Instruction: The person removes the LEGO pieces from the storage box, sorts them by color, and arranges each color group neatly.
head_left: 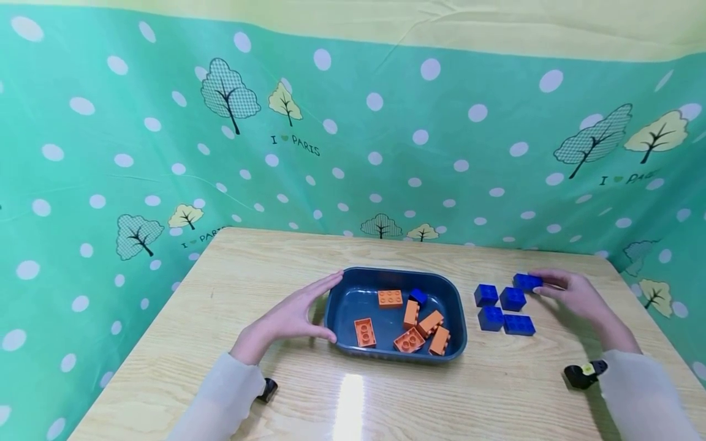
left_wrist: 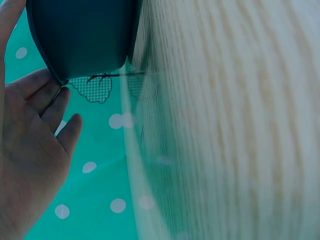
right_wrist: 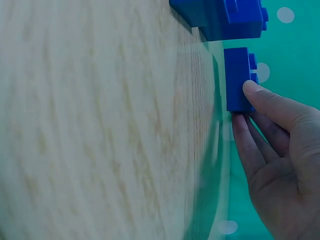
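At the far right of the table, my right hand (head_left: 570,294) pinches a blue toy brick (head_left: 526,282) between thumb and fingers. The right wrist view shows the thumb on the studded side of this blue brick (right_wrist: 237,80). Several other blue bricks (head_left: 513,299) stand in a loose group just left of it. My left hand (head_left: 287,315) is spread at the left end of a dark blue tray (head_left: 344,306), its fingertips touching the rim; the left wrist view also shows fingers at the tray (left_wrist: 82,40). Inside lie several orange bricks (head_left: 364,332) and one blue brick (head_left: 418,297).
The wooden table (head_left: 265,257) ends at a green dotted curtain (head_left: 309,184) behind and at both sides. Black wrist devices are strapped at the left sleeve (head_left: 217,398) and the right sleeve (head_left: 645,392).
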A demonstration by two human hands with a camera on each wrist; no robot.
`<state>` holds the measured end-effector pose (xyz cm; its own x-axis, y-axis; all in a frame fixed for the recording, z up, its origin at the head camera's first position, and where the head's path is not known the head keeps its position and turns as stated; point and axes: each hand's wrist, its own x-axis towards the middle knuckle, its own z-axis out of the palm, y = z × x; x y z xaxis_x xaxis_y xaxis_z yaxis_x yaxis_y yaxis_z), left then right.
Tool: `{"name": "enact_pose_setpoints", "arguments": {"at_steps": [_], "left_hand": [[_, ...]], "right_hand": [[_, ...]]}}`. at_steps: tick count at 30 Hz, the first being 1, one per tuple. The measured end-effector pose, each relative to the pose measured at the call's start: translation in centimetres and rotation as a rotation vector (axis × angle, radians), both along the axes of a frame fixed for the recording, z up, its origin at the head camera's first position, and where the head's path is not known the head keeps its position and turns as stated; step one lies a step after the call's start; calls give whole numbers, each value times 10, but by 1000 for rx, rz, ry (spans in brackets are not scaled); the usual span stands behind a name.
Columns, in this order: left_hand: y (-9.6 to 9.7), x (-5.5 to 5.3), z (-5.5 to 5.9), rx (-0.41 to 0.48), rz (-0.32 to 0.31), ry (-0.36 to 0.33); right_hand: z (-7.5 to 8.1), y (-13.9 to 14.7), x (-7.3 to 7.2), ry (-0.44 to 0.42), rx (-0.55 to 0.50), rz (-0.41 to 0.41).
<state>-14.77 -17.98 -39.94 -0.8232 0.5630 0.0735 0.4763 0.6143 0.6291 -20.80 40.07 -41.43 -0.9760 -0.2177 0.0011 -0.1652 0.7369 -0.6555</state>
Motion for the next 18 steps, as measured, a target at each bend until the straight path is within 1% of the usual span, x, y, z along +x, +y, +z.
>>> {"name": "enact_pose_setpoints", "arguments": {"at_steps": [4,10,12,14,18], "left_hand": [[0,0,0,4,-6,2],[1,2,1,3,-3,8],[1,2,2,1,-2,10],[1,2,2,-4,0,9],[1,2,1,-12,1,10]], "right_hand": [[-1,2,1,10,3,5],[-1,5,7,35,-14,7],[-1,7,8,37,-12,18],[-1,8,9,32,-4,31],[-1,11,11,3,47,30]]}}
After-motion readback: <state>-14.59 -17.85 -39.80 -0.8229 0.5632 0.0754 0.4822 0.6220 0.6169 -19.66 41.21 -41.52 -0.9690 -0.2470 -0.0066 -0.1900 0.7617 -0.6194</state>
